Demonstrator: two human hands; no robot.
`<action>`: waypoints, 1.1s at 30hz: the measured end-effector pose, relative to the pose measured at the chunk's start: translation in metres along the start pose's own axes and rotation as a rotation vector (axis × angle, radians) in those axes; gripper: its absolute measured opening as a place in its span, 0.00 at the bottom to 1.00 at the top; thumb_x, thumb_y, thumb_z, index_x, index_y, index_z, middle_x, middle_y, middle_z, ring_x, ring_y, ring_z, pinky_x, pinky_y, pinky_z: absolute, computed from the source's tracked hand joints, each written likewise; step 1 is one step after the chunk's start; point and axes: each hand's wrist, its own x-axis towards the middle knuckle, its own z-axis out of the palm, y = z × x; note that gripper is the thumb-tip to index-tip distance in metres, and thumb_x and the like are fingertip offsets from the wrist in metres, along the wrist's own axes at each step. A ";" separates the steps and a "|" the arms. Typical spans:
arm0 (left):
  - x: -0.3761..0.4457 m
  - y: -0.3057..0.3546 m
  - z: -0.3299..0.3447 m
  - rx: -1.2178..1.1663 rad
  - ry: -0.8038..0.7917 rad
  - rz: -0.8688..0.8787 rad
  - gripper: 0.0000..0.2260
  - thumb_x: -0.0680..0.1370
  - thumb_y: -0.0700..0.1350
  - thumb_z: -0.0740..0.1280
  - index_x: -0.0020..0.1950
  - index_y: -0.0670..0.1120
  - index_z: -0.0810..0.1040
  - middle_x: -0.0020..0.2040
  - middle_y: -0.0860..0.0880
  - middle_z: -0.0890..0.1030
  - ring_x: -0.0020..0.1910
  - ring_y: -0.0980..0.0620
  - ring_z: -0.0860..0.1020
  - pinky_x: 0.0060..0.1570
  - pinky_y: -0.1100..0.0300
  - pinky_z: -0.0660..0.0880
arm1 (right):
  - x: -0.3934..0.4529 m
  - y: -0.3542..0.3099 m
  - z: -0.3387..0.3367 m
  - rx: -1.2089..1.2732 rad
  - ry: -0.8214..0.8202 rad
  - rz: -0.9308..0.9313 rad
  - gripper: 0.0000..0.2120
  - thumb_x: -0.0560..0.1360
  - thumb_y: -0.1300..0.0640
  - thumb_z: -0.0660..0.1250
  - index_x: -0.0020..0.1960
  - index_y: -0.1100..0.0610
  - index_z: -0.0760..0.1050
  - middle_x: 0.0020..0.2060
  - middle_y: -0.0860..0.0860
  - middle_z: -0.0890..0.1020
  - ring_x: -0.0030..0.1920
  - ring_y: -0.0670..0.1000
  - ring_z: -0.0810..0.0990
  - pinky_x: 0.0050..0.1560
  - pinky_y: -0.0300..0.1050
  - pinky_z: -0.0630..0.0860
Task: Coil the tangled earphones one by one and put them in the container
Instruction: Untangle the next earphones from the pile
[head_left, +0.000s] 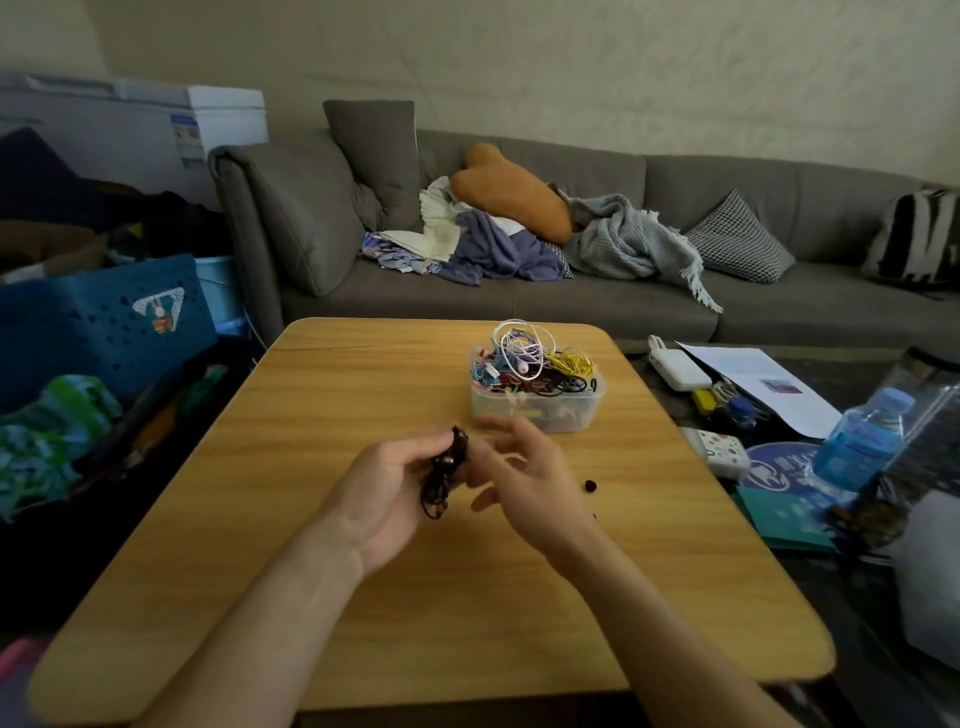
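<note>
Right, we've got the black earphones (443, 475) bunched in the left hand (387, 491), fingers curled round the coil. Right hand (524, 480) is just beside it, fingers loose, holding nothing. Container (537, 400) sits just beyond the right hand on the worktop (363, 597). Keep loops pinched tight; tuck the tail before dropping in.

The table (363, 597) has a smooth, matt wood-grain top. The container (535, 405) is cloudy, half-clear plastic. The earphones (447, 475) have a thin black cord. The sofa (571, 291) is grey matt cloth. The bottle (862, 441) is clear glossy plastic.
</note>
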 end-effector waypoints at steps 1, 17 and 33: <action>-0.002 -0.002 0.002 0.004 0.003 -0.021 0.16 0.76 0.43 0.63 0.59 0.34 0.77 0.53 0.36 0.80 0.48 0.45 0.78 0.49 0.57 0.75 | -0.004 0.003 0.000 0.032 -0.022 0.016 0.15 0.79 0.56 0.68 0.65 0.55 0.74 0.45 0.54 0.81 0.44 0.52 0.84 0.41 0.50 0.83; -0.009 -0.018 0.003 0.228 0.203 0.102 0.15 0.74 0.26 0.65 0.57 0.40 0.80 0.52 0.38 0.79 0.45 0.47 0.80 0.43 0.58 0.79 | -0.012 0.014 -0.015 0.038 0.031 0.021 0.10 0.73 0.63 0.75 0.51 0.55 0.79 0.43 0.53 0.85 0.40 0.53 0.86 0.44 0.52 0.84; -0.017 -0.025 -0.005 0.677 0.015 -0.003 0.06 0.74 0.34 0.71 0.48 0.41 0.84 0.42 0.43 0.85 0.43 0.48 0.82 0.51 0.47 0.80 | -0.002 0.010 -0.053 -0.427 0.159 0.058 0.07 0.78 0.49 0.68 0.46 0.52 0.81 0.37 0.46 0.84 0.36 0.45 0.83 0.35 0.38 0.78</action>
